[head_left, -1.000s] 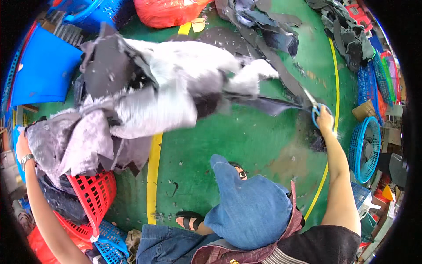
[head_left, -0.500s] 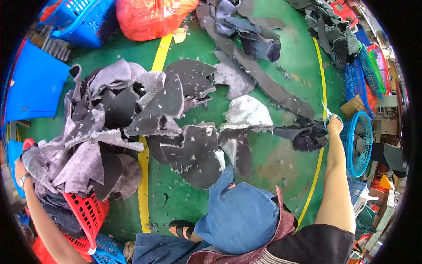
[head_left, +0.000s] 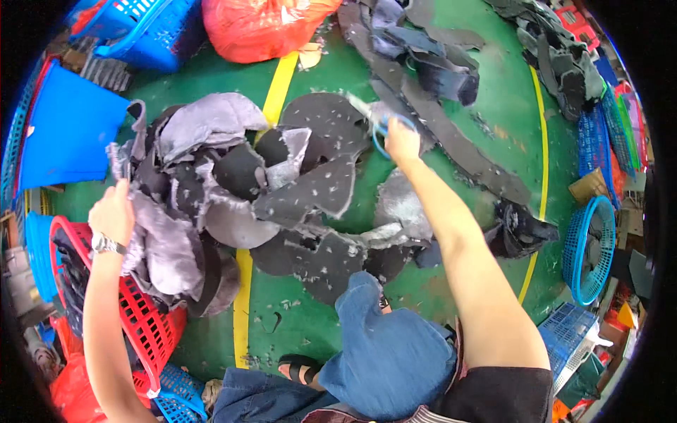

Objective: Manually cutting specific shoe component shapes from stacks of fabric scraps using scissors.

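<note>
My right hand (head_left: 403,144) is closed around blue-handled scissors (head_left: 381,132); their pale blades are blurred and point toward the upper left, over dark-backed scraps. At the left, my left hand (head_left: 113,215), with a metal watch on its wrist, grips a piece of grey plush fabric (head_left: 166,257) above the red basket (head_left: 151,324). Between my hands a heap of plush scraps (head_left: 243,173) covers the floor, some dark backing side up, others with fluffy edges. A pale fluffy piece (head_left: 402,201) lies below my right forearm's wrist end.
A red plastic bag (head_left: 268,28) and a blue basket (head_left: 151,42) stand at the back left, near a blue bin (head_left: 74,127). Long dark fabric strips (head_left: 472,155) stretch across the green floor. At the right stands a round blue basket (head_left: 589,247). Lint and yellow lines mark the floor.
My right hand has swung from the far right to the middle with the scissors. My left hand has moved up and right, away from the red basket's rim. The view has shifted slightly.
</note>
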{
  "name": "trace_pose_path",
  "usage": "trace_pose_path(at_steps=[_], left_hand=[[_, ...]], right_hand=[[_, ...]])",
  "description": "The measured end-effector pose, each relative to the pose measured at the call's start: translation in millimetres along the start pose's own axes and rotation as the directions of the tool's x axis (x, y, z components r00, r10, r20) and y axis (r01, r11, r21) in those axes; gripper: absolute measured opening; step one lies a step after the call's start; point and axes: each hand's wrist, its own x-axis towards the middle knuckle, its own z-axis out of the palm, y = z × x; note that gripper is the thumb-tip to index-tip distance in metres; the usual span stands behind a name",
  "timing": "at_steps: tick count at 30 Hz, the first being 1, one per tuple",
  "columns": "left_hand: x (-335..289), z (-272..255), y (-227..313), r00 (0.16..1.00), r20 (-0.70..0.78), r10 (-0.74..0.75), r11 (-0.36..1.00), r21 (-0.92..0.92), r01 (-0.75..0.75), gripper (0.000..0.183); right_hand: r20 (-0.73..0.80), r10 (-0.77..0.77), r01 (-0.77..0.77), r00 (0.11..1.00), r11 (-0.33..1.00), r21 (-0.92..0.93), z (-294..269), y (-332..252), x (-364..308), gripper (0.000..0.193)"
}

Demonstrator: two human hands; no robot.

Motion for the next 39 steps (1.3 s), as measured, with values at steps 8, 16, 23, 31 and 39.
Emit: trace_pose_path(at_steps=[8,16,23,31,39], left_hand=[[-26,-64,101,0.996,-0.078,0.054,0.59,-0.802,-0.094,0.078],[-27,-61,121,0.927,0.353,-0.126,-0.607,-0.767,0.209,0.028],[-101,-12,-18,0.899,0.325,-0.295,-0.464,-0.871,0.162,0.025],[-34,-40,129,0.992,-0.105,-0.076,0.537,-0.842,-0.048,0.059],[50,-7,301,0.878,-0.438,0.193,0.922,-0.225,-0.314,0.063]], right_hand=[[0.012,-0.075,0.007,0.997,0.255,0.967,-198,-126,31,0.03],[0.202,-0.618,-0.53,0.76,-0.409,0.743,-231,-237,-39,0.029],[0.117,-0.382,0.094,0.917,0.492,0.865,-159,-220,-147,0.029],[0.161,-0.627,0.453,0.762,0.694,0.559,-24,-221,-211,0.042],[0.107,-0.681,0.431,0.725,0.568,0.701,6,-224,-242,0.035]])
